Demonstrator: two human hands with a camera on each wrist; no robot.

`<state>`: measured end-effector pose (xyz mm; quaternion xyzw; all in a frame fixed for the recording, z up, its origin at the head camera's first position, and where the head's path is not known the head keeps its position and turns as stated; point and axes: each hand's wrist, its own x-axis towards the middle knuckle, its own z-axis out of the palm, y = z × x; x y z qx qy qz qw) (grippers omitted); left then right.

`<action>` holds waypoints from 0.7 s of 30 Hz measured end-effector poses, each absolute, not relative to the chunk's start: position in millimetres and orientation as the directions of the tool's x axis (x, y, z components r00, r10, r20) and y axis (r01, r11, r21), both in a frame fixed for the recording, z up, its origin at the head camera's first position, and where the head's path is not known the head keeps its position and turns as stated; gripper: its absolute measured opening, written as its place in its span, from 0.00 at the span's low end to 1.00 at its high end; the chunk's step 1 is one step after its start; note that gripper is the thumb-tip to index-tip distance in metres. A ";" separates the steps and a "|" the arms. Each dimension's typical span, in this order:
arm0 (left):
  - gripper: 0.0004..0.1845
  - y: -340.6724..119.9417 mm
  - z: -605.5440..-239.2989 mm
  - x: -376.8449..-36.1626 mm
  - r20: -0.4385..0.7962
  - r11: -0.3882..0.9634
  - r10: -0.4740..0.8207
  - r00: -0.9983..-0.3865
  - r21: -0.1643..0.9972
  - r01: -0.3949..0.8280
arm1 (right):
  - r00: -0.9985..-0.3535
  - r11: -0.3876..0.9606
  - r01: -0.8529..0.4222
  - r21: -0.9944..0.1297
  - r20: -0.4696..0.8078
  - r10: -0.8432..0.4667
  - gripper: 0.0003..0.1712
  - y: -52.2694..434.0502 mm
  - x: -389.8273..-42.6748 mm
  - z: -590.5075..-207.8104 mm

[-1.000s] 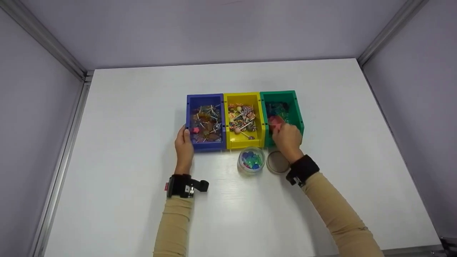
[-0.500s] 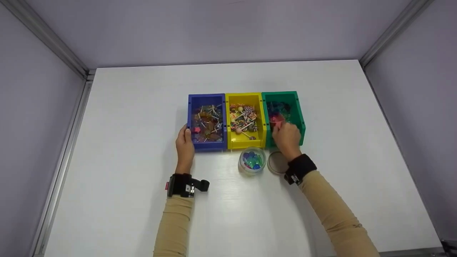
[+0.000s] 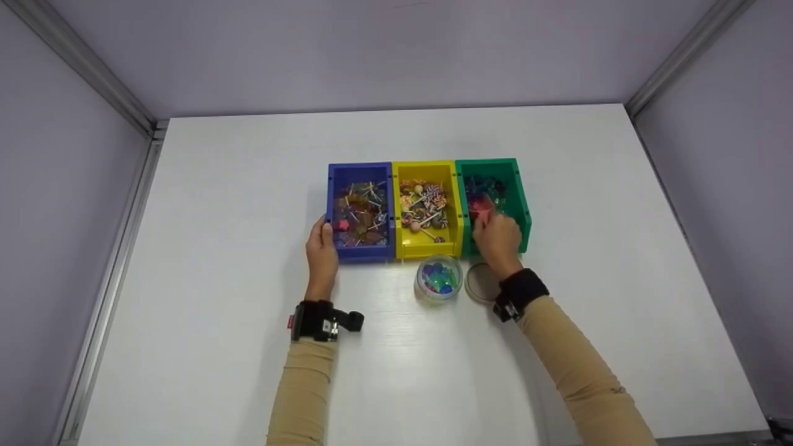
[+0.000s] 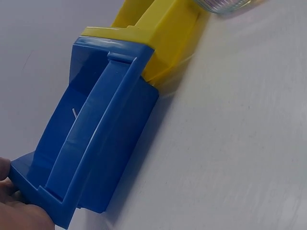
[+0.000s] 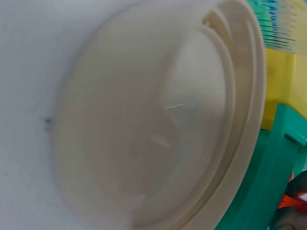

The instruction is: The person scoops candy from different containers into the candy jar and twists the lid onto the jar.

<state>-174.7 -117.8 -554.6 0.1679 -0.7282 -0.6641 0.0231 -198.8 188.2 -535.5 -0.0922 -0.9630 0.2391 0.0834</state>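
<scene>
My left hand grips the left wall of the blue bin, thumb over the rim and fingers outside. Small candies on white sticks and a pink star-shaped piece lie in that bin. With my right hand I hold a pink scoop down in the green bin, among shiny blue and green pieces. Part of the scoop is hidden by my fingers. In the right wrist view only fingertips and a bit of red show at the right edge.
Between the two bins is a yellow bin of swirled lollipops. A clear jar holding blue, green and pink pieces stands in front of it. Beside the jar lies a beige lid, near my right wrist. Walls enclose the white table.
The scoop in my right hand has shifted and tilted slightly within the green bin. My left hand keeps its grip on the blue bin. The whole head view drifts slightly.
</scene>
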 end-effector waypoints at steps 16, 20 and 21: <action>0.24 -117.1 -554.5 -174.2 -0.177 0.084 -0.297 -0.938 0.974 -0.210 | -0.954 0.862 0.039 -0.505 0.238 0.183 0.16 195.8 -196.1 -544.9; 0.24 -117.0 -554.4 -173.9 -0.170 0.075 -0.292 -0.941 0.977 -0.200 | -0.950 0.860 0.034 -0.509 0.250 0.186 0.15 195.9 -194.2 -545.9; 0.24 -117.0 -554.4 -173.8 -0.171 0.072 -0.292 -0.941 0.977 -0.200 | -0.950 0.859 0.036 -0.510 0.250 0.188 0.15 196.1 -193.9 -546.3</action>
